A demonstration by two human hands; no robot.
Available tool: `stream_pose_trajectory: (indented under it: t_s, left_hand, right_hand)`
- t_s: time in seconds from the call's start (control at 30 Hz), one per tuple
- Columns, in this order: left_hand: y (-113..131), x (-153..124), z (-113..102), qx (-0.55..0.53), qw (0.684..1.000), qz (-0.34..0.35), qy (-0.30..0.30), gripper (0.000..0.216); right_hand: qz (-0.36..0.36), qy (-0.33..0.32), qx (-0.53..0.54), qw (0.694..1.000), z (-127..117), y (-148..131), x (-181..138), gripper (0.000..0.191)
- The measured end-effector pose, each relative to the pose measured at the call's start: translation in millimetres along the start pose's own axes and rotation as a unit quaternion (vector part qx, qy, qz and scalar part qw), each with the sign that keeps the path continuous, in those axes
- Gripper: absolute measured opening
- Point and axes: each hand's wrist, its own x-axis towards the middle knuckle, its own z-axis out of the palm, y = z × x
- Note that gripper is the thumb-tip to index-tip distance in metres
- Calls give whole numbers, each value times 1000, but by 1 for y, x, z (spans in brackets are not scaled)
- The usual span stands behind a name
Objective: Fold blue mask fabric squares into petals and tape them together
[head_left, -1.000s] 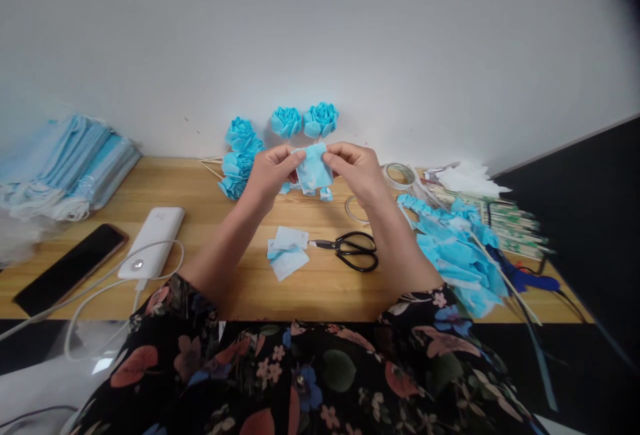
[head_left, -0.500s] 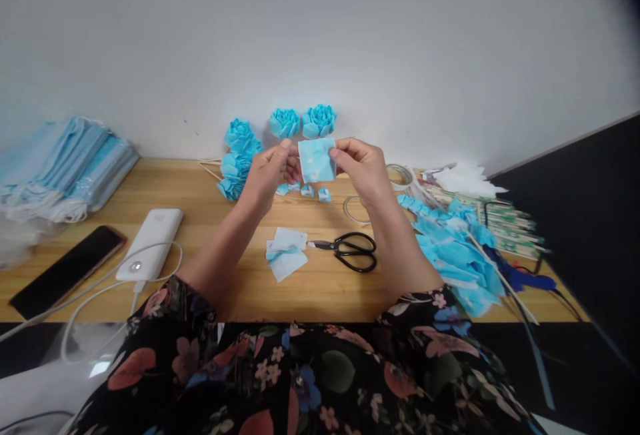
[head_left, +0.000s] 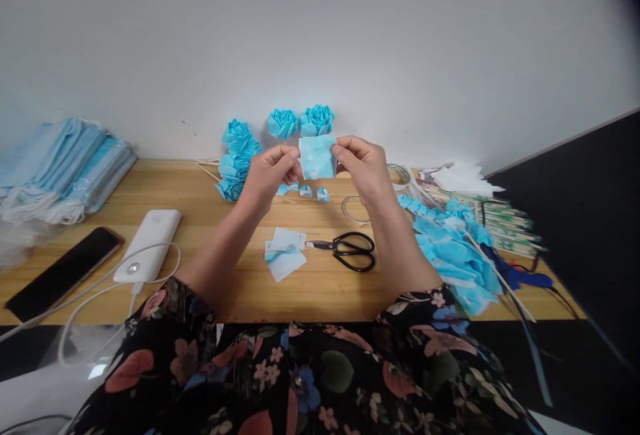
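Note:
A small light-blue square of mask fabric (head_left: 317,157) is held up above the wooden table (head_left: 200,215), stretched between both hands. My left hand (head_left: 267,175) pinches its left edge and my right hand (head_left: 364,167) pinches its right edge. Behind it, against the wall, stand blue fabric flowers (head_left: 300,121). Below the hands lie a few small folded blue bits (head_left: 306,191), cut blue-and-white pieces (head_left: 284,255) and black scissors (head_left: 349,251).
A stack of blue face masks (head_left: 65,168) sits at the far left, with a dark phone (head_left: 60,273) and a white power bank (head_left: 147,244) with cable. On the right are a tape roll (head_left: 401,175), blue scraps (head_left: 457,255) and wooden sticks (head_left: 500,221).
Both hands have lifted the blue square slightly and pulled it flatter and tauter. Things on the table have not moved.

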Motion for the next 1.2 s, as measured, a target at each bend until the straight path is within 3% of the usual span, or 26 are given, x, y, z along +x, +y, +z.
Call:
stream_pose_trajectory:
  t_s: [0.17, 0.33, 0.43, 0.5, 0.57, 0.73, 0.97, 1.2]
  left_hand:
    - [5, -3, 1, -37, 999, -19, 10, 42]
    - [5, -6, 8, -101, 986, -121, -50, 54]
    - [2, -5, 10, -176, 971, -149, -62, 38]
    - [2, -5, 9, -205, 966, -150, -54, 21]
    - [4, -5, 7, -218, 964, -149, -35, 12]
    - [12, -8, 5, -225, 962, -151, -32, 26]
    - [11, -11, 6, -208, 970, -107, -63, 27]
    - [8, -11, 9, -150, 985, -67, -58, 28]
  right_hand:
    - [-75, 28, -106, 991, -4, 0, 0, 13]
    - [-233, 15, -265, 936, 2, -6, -10, 17]
    - [-303, -61, -338, 889, 7, -13, -16, 16]
    - [-323, -98, -351, 873, 8, -18, -19, 16]
    - [-331, -97, -338, 876, 5, -23, -20, 18]
    - [-320, -54, -319, 890, -12, -25, -14, 25]
    - [-271, -101, -301, 909, -16, -19, -10, 31]
    - [-229, -100, -275, 928, -12, -20, -10, 5]
